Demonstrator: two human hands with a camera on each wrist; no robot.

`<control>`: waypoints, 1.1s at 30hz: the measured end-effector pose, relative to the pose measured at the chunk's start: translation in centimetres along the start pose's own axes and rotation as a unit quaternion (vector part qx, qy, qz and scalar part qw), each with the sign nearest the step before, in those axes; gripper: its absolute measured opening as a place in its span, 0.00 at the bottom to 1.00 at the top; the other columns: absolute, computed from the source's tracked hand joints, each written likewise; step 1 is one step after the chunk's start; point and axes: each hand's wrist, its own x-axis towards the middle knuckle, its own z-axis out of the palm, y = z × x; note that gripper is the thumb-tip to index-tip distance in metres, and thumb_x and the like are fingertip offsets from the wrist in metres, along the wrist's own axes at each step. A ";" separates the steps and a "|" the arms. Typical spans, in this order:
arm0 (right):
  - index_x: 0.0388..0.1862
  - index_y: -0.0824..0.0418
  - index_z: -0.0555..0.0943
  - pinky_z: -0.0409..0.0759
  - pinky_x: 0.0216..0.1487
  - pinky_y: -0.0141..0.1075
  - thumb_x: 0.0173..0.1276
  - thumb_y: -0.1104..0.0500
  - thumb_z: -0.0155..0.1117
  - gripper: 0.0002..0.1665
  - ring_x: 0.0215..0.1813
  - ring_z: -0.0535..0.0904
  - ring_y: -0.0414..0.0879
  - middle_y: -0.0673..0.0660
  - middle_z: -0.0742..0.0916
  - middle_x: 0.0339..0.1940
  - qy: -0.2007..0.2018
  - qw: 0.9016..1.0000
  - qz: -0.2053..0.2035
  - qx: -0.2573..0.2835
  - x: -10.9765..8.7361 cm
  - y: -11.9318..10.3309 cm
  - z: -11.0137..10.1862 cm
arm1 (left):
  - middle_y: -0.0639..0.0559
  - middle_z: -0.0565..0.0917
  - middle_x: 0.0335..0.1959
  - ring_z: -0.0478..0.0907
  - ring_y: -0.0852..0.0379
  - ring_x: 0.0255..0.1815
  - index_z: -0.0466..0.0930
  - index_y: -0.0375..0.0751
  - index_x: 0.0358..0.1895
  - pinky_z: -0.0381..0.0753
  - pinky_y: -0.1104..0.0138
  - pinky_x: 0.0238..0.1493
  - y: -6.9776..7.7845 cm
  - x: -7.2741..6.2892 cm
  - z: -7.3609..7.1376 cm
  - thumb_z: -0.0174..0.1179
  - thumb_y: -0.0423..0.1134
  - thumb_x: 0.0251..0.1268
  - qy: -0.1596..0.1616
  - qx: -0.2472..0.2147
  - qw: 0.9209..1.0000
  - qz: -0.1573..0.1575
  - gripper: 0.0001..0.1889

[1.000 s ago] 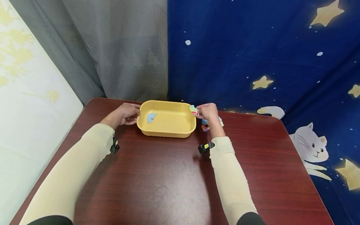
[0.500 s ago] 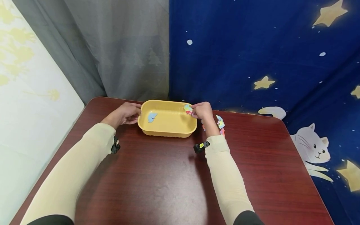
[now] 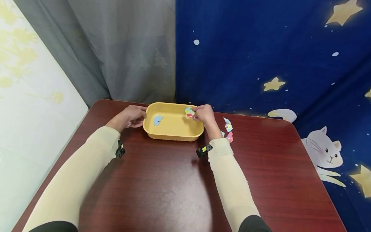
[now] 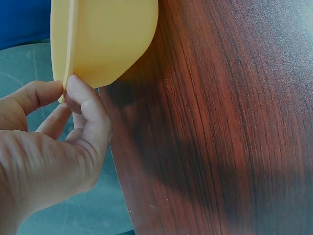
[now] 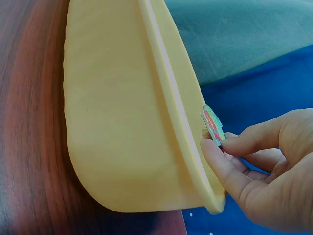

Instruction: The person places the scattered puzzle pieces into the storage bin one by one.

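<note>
A yellow plastic basin (image 3: 174, 138) stands at the far side of the table. My left hand (image 3: 133, 116) pinches its left rim between thumb and fingers, plain in the left wrist view, where the hand (image 4: 58, 152) meets the basin wall (image 4: 107, 39). Over the basin's right end, my right hand (image 3: 205, 115) holds a small flat paper piece (image 3: 189, 112), green, yellow and red. In the right wrist view that piece (image 5: 213, 126) sits between thumb and fingertips, above the rim. A light blue piece (image 3: 157, 120) lies on the basin floor at the left.
Right of the basin, several colourful pieces (image 3: 228, 125) lie on the dark red wooden table (image 3: 162, 180), partly hidden by the right forearm. A grey curtain (image 3: 139, 58) and a blue starry curtain (image 3: 232, 58) hang behind the table's far edge.
My right hand has moved left, carrying the paper piece from the basin's right rim to over its inside. More loose pieces show on the table. My left hand keeps its hold.
</note>
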 end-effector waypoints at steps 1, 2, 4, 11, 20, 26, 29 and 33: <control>0.49 0.68 0.85 0.85 0.43 0.37 0.56 0.78 0.56 0.23 0.32 0.79 0.45 0.65 0.82 0.50 -0.001 1.000 -0.001 -0.002 0.1 0.0 0.1 | 0.52 0.77 0.26 0.76 0.60 0.21 0.67 0.47 0.71 0.84 0.68 0.33 0.1 0.0 0.0 0.53 0.33 0.65 0.001 0.000 1.000 0.000 0.29; 0.49 0.68 0.85 0.85 0.43 0.38 0.55 0.78 0.57 0.23 0.32 0.79 0.45 0.65 0.82 0.50 -0.003 1.000 -0.002 -0.004 0.1 0.0 0.3 | 0.52 0.77 0.26 0.76 0.60 0.21 0.67 0.47 0.71 0.84 0.68 0.33 0.1 -0.1 0.0 0.53 0.33 0.65 0.001 0.001 1.000 0.000 0.29; 0.50 0.68 0.85 0.85 0.44 0.38 0.55 0.79 0.57 0.24 0.31 0.78 0.45 0.66 0.82 0.49 -0.008 1.000 0.000 -0.005 0.3 -0.1 0.5 | 0.52 0.77 0.26 0.76 0.60 0.22 0.66 0.47 0.71 0.84 0.68 0.34 0.3 -0.2 -0.1 0.53 0.33 0.65 0.002 0.002 1.000 -0.001 0.29; 0.48 0.69 0.85 0.84 0.49 0.44 0.53 0.80 0.56 0.25 0.30 0.77 0.45 0.66 0.82 0.51 -0.017 1.000 -0.013 -0.002 0.7 0.1 1.6 | 0.52 0.77 0.25 0.76 0.60 0.22 0.67 0.46 0.71 0.84 0.68 0.33 0.3 -0.3 -0.2 0.52 0.32 0.65 0.000 -0.001 1.000 0.002 0.28; 0.47 0.70 0.85 0.84 0.49 0.46 0.54 0.79 0.56 0.23 0.37 0.80 0.48 0.65 0.83 0.53 -0.027 0.999 -0.032 0.001 0.8 0.5 3.3 | 0.53 0.77 0.24 0.76 0.61 0.21 0.66 0.46 0.71 0.83 0.69 0.30 0.1 -0.1 -0.1 0.52 0.32 0.65 -0.006 -0.007 1.000 0.000 0.29; 0.48 0.70 0.85 0.84 0.49 0.45 0.56 0.79 0.57 0.22 0.34 0.78 0.43 0.65 0.84 0.52 -0.038 0.998 -0.040 0.001 1.0 0.9 4.4 | 0.53 0.77 0.24 0.76 0.61 0.21 0.66 0.47 0.71 0.83 0.68 0.33 0.0 -0.2 0.0 0.52 0.32 0.65 -0.004 -0.005 1.000 -0.001 0.29; 0.49 0.70 0.84 0.84 0.49 0.45 0.56 0.78 0.57 0.21 0.33 0.78 0.42 0.65 0.84 0.51 -0.045 0.998 -0.042 0.001 0.9 1.0 4.9 | 0.54 0.77 0.25 0.76 0.61 0.21 0.67 0.47 0.71 0.83 0.68 0.33 0.0 -0.2 0.0 0.52 0.32 0.64 -0.005 -0.004 1.000 0.000 0.29; 0.48 0.70 0.84 0.84 0.47 0.44 0.57 0.77 0.57 0.20 0.34 0.78 0.43 0.66 0.84 0.51 -0.049 0.998 -0.047 -0.011 1.1 1.1 5.6 | 0.54 0.77 0.24 0.76 0.61 0.21 0.67 0.47 0.70 0.83 0.69 0.33 -0.1 0.0 0.0 0.52 0.32 0.64 -0.005 -0.009 1.000 -0.001 0.29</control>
